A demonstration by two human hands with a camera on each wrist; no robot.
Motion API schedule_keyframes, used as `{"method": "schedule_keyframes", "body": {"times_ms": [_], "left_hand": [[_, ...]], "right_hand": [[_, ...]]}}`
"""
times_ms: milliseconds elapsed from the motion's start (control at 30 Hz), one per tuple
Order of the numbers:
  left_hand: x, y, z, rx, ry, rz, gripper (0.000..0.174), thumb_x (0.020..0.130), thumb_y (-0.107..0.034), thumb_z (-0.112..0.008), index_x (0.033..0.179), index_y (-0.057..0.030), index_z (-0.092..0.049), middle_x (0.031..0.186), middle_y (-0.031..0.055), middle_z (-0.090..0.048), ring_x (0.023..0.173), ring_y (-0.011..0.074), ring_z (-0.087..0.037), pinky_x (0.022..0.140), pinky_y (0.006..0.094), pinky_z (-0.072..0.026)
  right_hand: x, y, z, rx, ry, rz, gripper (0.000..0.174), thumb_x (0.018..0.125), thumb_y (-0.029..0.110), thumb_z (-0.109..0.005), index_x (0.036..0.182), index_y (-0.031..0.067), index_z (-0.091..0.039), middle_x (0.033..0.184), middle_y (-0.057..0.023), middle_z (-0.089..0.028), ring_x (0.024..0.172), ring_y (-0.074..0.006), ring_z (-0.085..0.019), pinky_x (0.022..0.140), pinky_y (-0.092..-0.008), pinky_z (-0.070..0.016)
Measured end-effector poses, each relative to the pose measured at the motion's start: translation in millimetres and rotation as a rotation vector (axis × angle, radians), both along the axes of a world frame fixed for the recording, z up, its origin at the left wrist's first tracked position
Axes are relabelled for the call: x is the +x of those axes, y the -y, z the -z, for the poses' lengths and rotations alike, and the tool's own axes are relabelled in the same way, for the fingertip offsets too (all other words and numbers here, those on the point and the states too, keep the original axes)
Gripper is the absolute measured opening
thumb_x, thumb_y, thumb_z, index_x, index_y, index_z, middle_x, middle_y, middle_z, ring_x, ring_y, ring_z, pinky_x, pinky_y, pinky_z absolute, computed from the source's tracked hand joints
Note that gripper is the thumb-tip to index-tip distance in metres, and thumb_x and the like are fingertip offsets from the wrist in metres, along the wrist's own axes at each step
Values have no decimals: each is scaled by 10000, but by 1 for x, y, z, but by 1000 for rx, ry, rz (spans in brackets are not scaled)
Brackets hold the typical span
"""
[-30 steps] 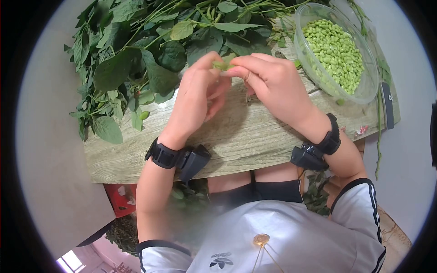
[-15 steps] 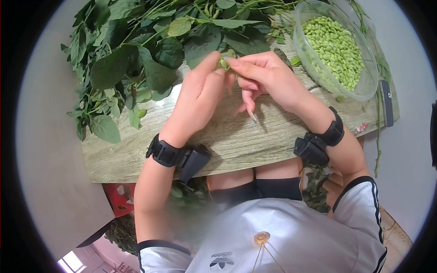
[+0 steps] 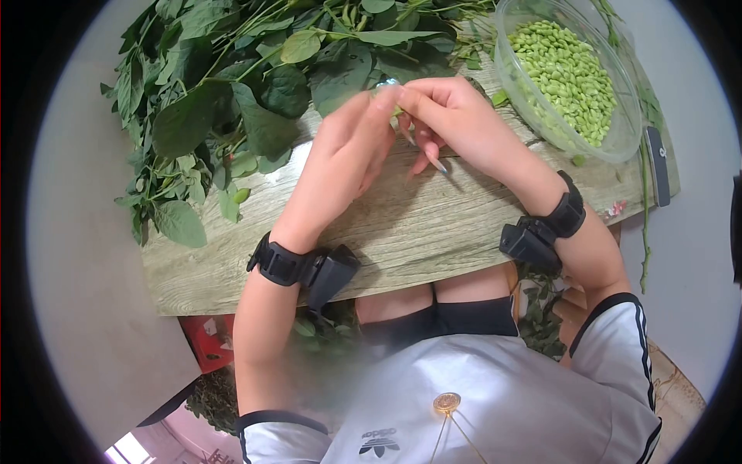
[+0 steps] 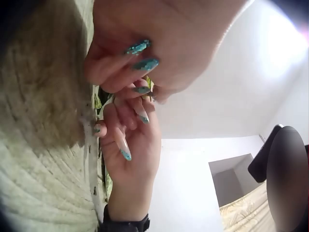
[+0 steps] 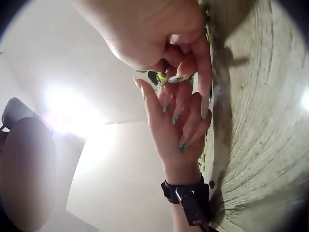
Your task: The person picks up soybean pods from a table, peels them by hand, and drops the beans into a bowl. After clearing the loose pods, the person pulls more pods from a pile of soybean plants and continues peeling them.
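Leafy stalks (image 3: 232, 85) lay at left. The left hand (image 3: 340, 166) and right hand (image 3: 464, 124) touched above the counter (image 3: 402, 240), fingers pinching a pod (image 5: 161, 77). The bowl (image 3: 506, 73) of beans (image 3: 568, 73) stood at right. A squeezed bean might shoot wide, the pod being beside the bowl, not over it. Wood-grain surface; pale floor (image 3: 77, 309).
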State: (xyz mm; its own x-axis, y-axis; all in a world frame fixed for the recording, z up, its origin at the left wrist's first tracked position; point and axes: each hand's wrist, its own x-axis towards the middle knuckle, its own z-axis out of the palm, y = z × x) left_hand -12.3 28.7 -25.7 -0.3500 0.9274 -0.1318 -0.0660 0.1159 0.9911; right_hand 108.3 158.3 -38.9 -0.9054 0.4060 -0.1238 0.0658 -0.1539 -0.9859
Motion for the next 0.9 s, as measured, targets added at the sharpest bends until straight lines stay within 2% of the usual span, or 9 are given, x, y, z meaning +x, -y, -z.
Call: {"method": "schedule_keyframes", "body": {"times_ms": [167, 233, 367, 633, 700, 767, 833, 867, 900], "left_hand": [[-3, -2, 0, 4, -19, 70, 305, 1027, -313, -520, 924, -28, -559, 610, -42, -496, 438, 4, -361, 397, 193, -248], [-6, -2, 0, 2, -11, 73, 283, 1024, -288, -525, 927, -25, -560, 620, -34, -515, 429, 7, -368, 389, 195, -258], [-14, -2, 10, 45, 7, 108, 251, 1015, -256, -526, 931, -27, -583, 677, -13, -563, 415, 22, -397, 376, 196, -283], [-16, 3, -12, 76, -243, 32, 161, 999, -158, -528, 941, -26, -600, 750, -12, -599, 443, 14, -422, 386, 170, -315], [-14, -2, -24, 212, -231, -34, 182, 1011, -159, -515, 939, -13, -597, 674, -36, -547, 427, 6, -402, 380, 165, -284], [-6, -9, -39, 269, -307, -49, 209, 1018, -174, -525, 910, -12, -601, 573, -63, -482, 392, -14, -342, 378, 170, -228], [4, -20, -58, 273, -405, 5, 211, 1002, -166, -553, 890, 6, -600, 573, -43, -478, 434, 4, -397, 396, 208, -274], [11, -30, -64, 270, -407, 5, 211, 1002, -166, -553, 890, 6, -600, 573, -43, -478, 434, 4, -397, 396, 208, -274], [19, -44, -69, 324, -577, 42, 229, 1003, -196, -562, 919, 6, -631, 586, -65, -455, 473, -1, -355, 420, 207, -240]], "right_hand": [[0, 6, -2, 55, -34, 30, 427, 1029, 347, -494, 778, 11, -572, 646, 0, -538, 426, -64, -507, 444, -254, -521], [2, 5, -6, 29, -17, 49, 424, 1032, 387, -488, 800, 34, -527, 602, 44, -405, 451, -45, -478, 503, -252, -535], [1, 0, -1, 76, -77, 48, 449, 1030, 418, -482, 774, 50, -505, 583, 51, -391, 434, -42, -450, 494, -230, -512], [-6, -2, 7, 264, -65, 281, 457, 1037, 386, -458, 787, 27, -587, 491, -5, -473, 393, -103, -506, 421, -254, -437], [-9, -3, 13, 266, -33, 284, 468, 1033, 372, -462, 764, 19, -609, 510, -31, -512, 405, -132, -540, 430, -279, -441], [-16, -7, 28, 428, -207, 296, 496, 1027, 371, -468, 722, 8, -614, 529, -60, -545, 412, -159, -560, 458, -310, -460], [-8, -3, 13, 433, -139, 258, 487, 1018, 344, -470, 710, -3, -619, 547, -83, -559, 431, -184, -575, 485, -334, -476], [-4, 1, 6, 363, -110, 244, 474, 1014, 331, -468, 714, -4, -621, 550, -88, -559, 444, -186, -582, 496, -334, -481], [-2, 3, 2, 294, -81, 228, 461, 1010, 317, -467, 719, -4, -624, 552, -93, -558, 457, -188, -589, 506, -335, -486]]}}
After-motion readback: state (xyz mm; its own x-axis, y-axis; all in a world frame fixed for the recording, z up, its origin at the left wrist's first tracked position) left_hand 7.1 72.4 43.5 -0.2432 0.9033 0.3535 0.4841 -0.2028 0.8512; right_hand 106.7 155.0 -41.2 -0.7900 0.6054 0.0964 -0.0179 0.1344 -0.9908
